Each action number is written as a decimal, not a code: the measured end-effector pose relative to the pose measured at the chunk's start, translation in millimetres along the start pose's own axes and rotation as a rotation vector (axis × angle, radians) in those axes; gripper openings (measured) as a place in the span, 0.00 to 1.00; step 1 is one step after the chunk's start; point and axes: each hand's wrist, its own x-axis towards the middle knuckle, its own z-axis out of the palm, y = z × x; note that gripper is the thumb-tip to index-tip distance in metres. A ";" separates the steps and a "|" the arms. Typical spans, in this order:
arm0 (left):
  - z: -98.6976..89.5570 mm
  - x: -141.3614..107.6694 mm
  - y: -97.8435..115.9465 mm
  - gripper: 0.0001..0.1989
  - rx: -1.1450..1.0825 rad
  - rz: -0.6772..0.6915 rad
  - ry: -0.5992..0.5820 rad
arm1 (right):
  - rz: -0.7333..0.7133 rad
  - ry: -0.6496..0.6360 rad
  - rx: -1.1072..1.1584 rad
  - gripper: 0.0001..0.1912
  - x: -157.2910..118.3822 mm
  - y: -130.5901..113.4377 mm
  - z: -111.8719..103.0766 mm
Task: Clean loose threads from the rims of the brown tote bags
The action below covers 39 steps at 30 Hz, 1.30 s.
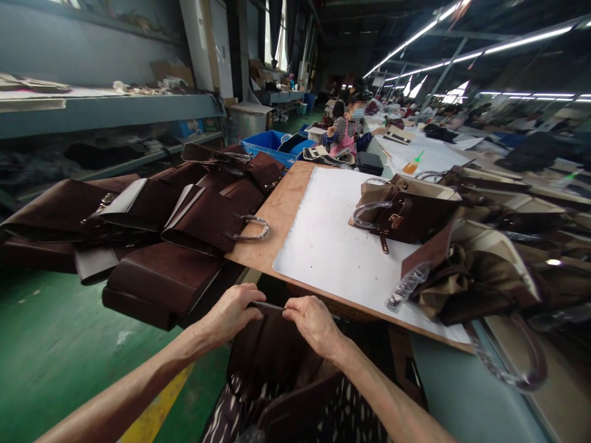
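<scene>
Between my two hands, over my lap, is a dark brown leather bag (277,347) in front of the table edge. Its upper edge is pinched by my left hand (235,312) at the left and by my right hand (314,320) at the right, fingers closed on both sides. The lower part of this bag lies in shadow against patterned clothing (221,415). Beyond my hands, a brown bag (406,209) with a plastic-wrapped handle and a metal clasp rests on a white sheet (318,227).
Several brown bags (198,221) are heaped at the left, beside the wooden board (258,246). More bags, one with a fabric lining (462,271), crowd the right. Behind the board stand a blue bin (265,143) and a seated person (346,132). Green floor (55,344) shows at lower left.
</scene>
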 end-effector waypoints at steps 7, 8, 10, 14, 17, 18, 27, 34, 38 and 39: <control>5.1 3.2 -3.4 0.07 -0.117 -0.090 0.035 | -0.007 0.002 -0.156 0.13 -5.3 -6.7 1.3; 6.5 3.1 -4.4 0.07 -0.132 -0.101 0.037 | -0.008 0.001 -0.186 0.14 -5.4 -8.3 0.9; 8.4 2.4 -5.3 0.07 -0.157 -0.123 0.030 | -0.020 -0.015 -0.230 0.14 -4.4 -11.6 0.0; 9.6 -0.1 -4.2 0.07 -0.187 -0.145 0.004 | -0.084 -0.052 -0.186 0.12 2.0 -16.6 1.6; 9.9 -1.9 -4.7 0.08 -0.200 -0.156 0.011 | -0.110 -0.055 -0.104 0.15 6.6 -18.6 5.7; 10.0 -2.4 -5.4 0.08 -0.207 -0.160 0.013 | -0.113 -0.055 -0.083 0.17 7.5 -19.0 7.0; 12.1 -1.4 -9.9 0.08 -0.295 -0.181 -0.002 | -0.047 -0.060 -0.106 0.11 8.2 -20.3 11.7; 11.1 -6.6 -10.8 0.10 -0.310 -0.200 0.025 | -0.101 -0.060 -0.019 0.12 8.7 -21.0 12.5; 0.8 -14.0 -5.5 0.09 -0.278 -0.239 -0.021 | -0.094 -0.061 -0.040 0.12 6.6 -22.9 12.6; -0.3 -15.3 -4.5 0.09 -0.271 -0.252 -0.021 | -0.092 -0.058 -0.051 0.12 6.1 -24.0 12.5</control>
